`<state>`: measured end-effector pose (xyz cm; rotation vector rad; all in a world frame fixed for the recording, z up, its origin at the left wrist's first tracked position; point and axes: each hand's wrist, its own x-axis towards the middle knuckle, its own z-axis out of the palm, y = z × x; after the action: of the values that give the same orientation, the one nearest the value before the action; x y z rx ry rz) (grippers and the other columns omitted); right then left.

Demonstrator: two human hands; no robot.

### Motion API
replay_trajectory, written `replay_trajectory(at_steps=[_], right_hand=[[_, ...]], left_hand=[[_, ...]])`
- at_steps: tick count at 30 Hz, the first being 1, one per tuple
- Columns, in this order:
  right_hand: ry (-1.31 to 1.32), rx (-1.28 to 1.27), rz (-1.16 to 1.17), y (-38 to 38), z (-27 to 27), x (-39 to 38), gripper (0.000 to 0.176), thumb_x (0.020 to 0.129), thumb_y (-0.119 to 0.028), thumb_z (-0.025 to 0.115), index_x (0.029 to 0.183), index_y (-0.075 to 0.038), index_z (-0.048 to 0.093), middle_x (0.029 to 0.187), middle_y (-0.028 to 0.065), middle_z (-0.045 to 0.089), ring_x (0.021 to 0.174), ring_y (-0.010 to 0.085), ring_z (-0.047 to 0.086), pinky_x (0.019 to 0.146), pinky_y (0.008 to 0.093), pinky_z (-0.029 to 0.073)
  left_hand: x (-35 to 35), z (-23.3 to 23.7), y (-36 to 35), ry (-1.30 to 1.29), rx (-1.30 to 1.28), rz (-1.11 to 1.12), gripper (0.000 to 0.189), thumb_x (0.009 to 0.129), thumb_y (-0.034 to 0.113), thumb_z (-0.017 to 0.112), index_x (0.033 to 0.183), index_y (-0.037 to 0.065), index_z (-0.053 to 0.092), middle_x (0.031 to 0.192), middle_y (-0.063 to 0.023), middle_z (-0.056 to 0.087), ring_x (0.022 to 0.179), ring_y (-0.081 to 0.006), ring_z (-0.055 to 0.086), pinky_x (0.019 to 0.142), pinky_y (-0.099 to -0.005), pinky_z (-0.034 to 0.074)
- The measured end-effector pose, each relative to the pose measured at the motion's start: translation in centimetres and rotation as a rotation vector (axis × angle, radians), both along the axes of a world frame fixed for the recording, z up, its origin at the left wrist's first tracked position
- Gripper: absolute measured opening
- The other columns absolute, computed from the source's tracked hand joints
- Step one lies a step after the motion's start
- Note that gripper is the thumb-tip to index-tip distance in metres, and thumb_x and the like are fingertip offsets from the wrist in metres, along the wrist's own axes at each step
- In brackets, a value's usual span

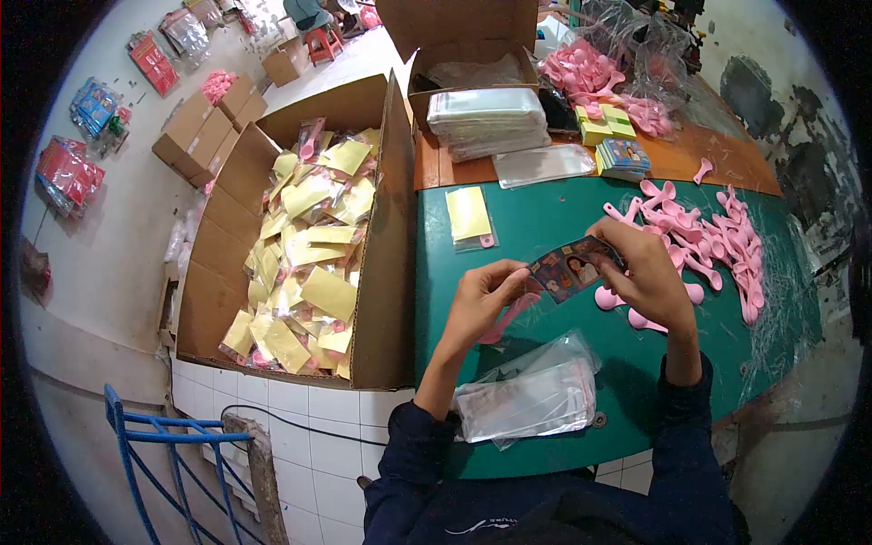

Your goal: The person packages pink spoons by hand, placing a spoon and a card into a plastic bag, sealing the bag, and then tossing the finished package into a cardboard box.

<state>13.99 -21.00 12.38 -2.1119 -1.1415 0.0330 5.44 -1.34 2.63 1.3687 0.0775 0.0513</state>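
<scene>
Between my hands is a dark printed card, tilted above the green table. My right hand grips its right end. My left hand pinches near the card's left end, apparently on a clear plastic bag whose outline is hard to make out. A pink spoon hangs just below the left fingers, seemingly inside that bag. Under my hands lies a stack of clear plastic bags. Loose pink spoons are heaped to the right. Beyond my left hand lies a filled bag with a yellow card and a pink spoon.
A large cardboard box full of packed bags with yellow cards stands left of the table. At the back are more clear bags, a stack of printed cards and a pink spoon pile. A blue metal frame stands lower left.
</scene>
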Motion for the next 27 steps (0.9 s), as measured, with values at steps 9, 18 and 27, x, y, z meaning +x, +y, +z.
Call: replay_trajectory(at_steps=[9,18,27], right_hand=[[0.041,-0.314,0.343,0.6,-3.2,0.5,0.017,0.079,-0.010,0.058,0.088,0.002,0.051,0.076,0.0181,0.056,0.077,0.0365,0.058,0.068,0.0419,0.045],[0.355,-0.049,0.215,0.2,-6.3,3.9,0.018,0.069,-0.014,0.070,0.080,-0.002,0.062,0.062,0.0054,0.059,0.059,0.0148,0.056,0.056,0.0285,0.044],[0.861,0.062,0.187,-0.3,-6.3,4.9,0.019,0.075,-0.017,0.070,0.075,0.000,0.062,0.069,0.0028,0.062,0.063,0.0064,0.055,0.055,0.0226,0.043]], left_hand=[[-0.6,1.1,-1.1,-0.027,0.334,-0.101,0.039,0.086,0.020,0.061,0.120,0.004,0.053,0.081,-0.0107,0.068,0.075,-0.0089,0.062,0.064,-0.0266,0.049],[-1.2,-2.3,2.2,0.084,0.373,-0.182,0.050,0.085,0.021,0.063,0.130,0.010,0.044,0.084,-0.0058,0.066,0.075,-0.0109,0.060,0.063,-0.0235,0.047],[-1.4,-1.5,2.4,0.082,-0.014,-0.035,0.049,0.084,0.012,0.064,0.129,0.010,0.044,0.093,-0.0059,0.064,0.083,-0.0098,0.060,0.068,-0.0234,0.052]])
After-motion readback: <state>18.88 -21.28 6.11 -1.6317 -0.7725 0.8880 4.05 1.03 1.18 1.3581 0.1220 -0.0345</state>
